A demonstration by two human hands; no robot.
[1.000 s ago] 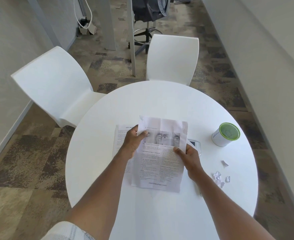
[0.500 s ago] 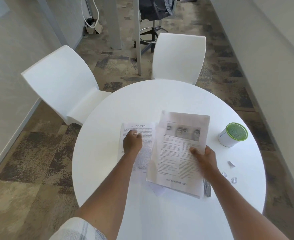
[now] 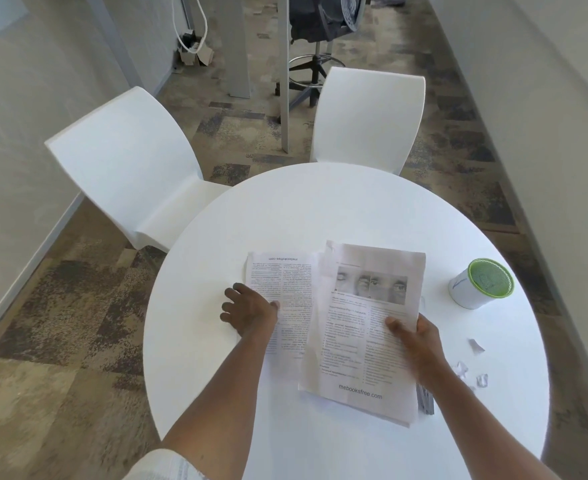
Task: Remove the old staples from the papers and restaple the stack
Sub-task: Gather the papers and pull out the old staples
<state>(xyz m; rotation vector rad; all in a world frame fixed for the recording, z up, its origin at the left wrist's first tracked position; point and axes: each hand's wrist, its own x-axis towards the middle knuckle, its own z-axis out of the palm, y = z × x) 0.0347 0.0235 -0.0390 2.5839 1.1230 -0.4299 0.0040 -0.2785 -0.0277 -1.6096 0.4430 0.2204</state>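
Observation:
A printed stack (image 3: 361,341) with a photo of eyes at its top is held over the round white table (image 3: 337,209). My right hand (image 3: 417,344) grips its right edge, thumb on top. To its left a single printed sheet (image 3: 285,282) lies flat, turned upside down, partly under the stack. My left hand (image 3: 249,311) is at that sheet's left edge, thumb on the paper and fingers curled beside the edge. A dark grey stapler (image 3: 426,401) pokes out from under the stack's lower right corner.
A white cup with a green lid (image 3: 479,284) stands at the right of the table. Small torn paper scraps (image 3: 476,372) lie near the right edge. Two white chairs (image 3: 126,168) (image 3: 368,116) stand behind the table.
My right hand carried the stack to the right, uncovering the sheet beneath. My left hand let go of the stack and slid over to the flat sheet's left edge.

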